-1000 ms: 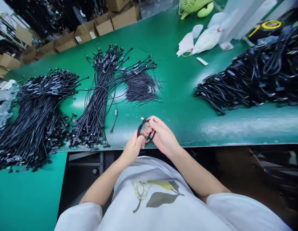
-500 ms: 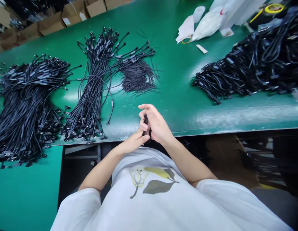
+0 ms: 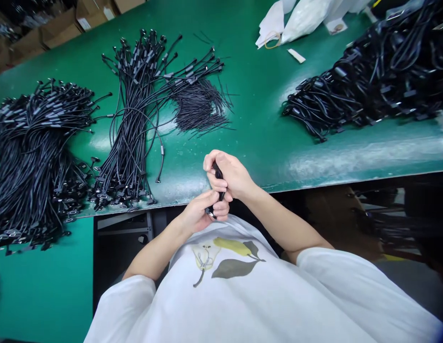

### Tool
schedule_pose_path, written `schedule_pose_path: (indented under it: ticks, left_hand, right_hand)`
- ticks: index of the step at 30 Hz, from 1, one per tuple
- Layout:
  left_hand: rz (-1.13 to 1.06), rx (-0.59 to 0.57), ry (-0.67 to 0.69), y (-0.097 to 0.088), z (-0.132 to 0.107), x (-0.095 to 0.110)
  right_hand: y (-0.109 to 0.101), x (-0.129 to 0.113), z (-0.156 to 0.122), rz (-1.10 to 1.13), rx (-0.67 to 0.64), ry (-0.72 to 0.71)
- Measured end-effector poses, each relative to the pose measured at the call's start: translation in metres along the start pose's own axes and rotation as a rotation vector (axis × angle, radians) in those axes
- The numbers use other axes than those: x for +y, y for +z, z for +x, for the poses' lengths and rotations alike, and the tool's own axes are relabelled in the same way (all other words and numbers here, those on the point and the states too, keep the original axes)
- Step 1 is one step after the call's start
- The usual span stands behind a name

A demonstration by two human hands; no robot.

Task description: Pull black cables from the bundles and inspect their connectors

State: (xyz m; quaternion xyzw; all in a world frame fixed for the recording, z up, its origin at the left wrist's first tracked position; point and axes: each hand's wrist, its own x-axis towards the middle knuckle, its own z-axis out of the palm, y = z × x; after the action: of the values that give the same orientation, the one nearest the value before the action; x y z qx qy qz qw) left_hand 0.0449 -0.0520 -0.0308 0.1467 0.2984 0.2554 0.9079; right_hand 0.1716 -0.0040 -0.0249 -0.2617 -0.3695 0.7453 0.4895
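Note:
Between my hands, near the table's front edge, is a folded black cable (image 3: pixel 218 172), largely covered by fingers, with a metal-tipped connector (image 3: pixel 211 213) at its lower end. My right hand (image 3: pixel 231 172) is closed around the upper part of the bundle. Lower down, my left hand (image 3: pixel 201 209) grips the same bundle, its thumb and fingers pressed on it. Beyond my hands lies a pile of thin black ties (image 3: pixel 198 107). To its left, long black cables (image 3: pixel 133 114) with connectors at both ends are spread in a loose sheaf.
Another thick heap of black cables (image 3: pixel 35 152) hangs over the left table edge. Folded cable bundles (image 3: pixel 350 95) are piled on the right of the green table (image 3: pixel 253 114). White bags (image 3: pixel 305 24) and a small white strip (image 3: pixel 296 55) lie behind. Cardboard boxes (image 3: pixel 60 31) line the far left.
My right fingers have curled from spread to closed around the cable. My left fingers now wrap its lower end, and the connector shows. The whole view has shifted slightly.

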Motion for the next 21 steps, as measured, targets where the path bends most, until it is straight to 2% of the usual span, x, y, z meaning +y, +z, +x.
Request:
schedule_pose_path:
  ticks: [3, 6, 9, 12, 13, 15, 17, 19, 21]
  left_hand:
    - [-0.059, -0.001, -0.063, 0.005, 0.001, -0.001]
    - [-0.068, 0.016, -0.027, 0.010, 0.006, -0.005]
    - [-0.034, 0.090, 0.150, 0.010, 0.013, -0.006]
    - [-0.029, 0.288, 0.416, 0.000, 0.023, 0.003]
    - [-0.040, 0.345, 0.504, -0.005, 0.026, 0.007]
    - [-0.069, 0.403, 0.636, -0.013, 0.030, 0.017]
    - [-0.090, 0.410, 0.690, -0.018, 0.032, 0.024]
    - [-0.112, 0.429, 0.685, -0.017, 0.033, 0.027]
    - [-0.136, 0.517, 0.635, -0.014, 0.034, 0.028]
  right_hand:
    - [-0.001, -0.001, 0.002, 0.125, -0.019, 0.030]
    - [-0.006, -0.003, 0.005, 0.056, 0.031, -0.018]
    - [-0.014, -0.004, 0.004, -0.319, 0.125, -0.122]
    - [-0.020, 0.000, -0.005, -0.780, 0.252, -0.359]
    - [-0.020, 0.004, -0.009, -0.914, 0.253, -0.410]
    - [-0.017, 0.016, -0.018, -1.162, 0.170, -0.412]
    - [-0.012, 0.031, -0.023, -1.354, 0.095, -0.371]
    - [-0.007, 0.044, -0.023, -1.463, 0.114, -0.383]
    - [-0.004, 0.053, -0.019, -1.543, 0.160, -0.465]
